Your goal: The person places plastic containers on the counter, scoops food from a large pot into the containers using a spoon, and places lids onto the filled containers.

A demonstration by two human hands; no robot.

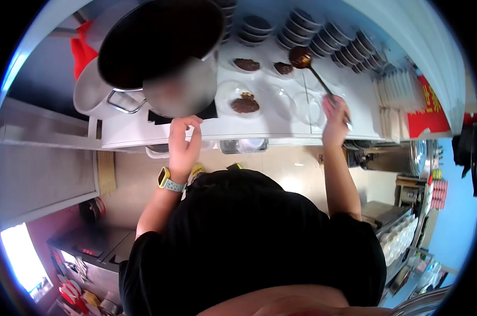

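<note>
Head: 3 bowls w/ brn food, ladle in R hand.

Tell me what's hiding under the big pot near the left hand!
A flat black mat sticks out from under the pot, on the white counter. The pot covers the rest, so whatever else might be underneath can't be seen.

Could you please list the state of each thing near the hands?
Long metal ladle, gripped in the right hand, bowl glossy brown
Clear plastic bowls, three holding dark brown food
Round dark containers, stacked
Large silver metal pot, open, contents too dark to tell
Yellow wristwatch, worn
</note>
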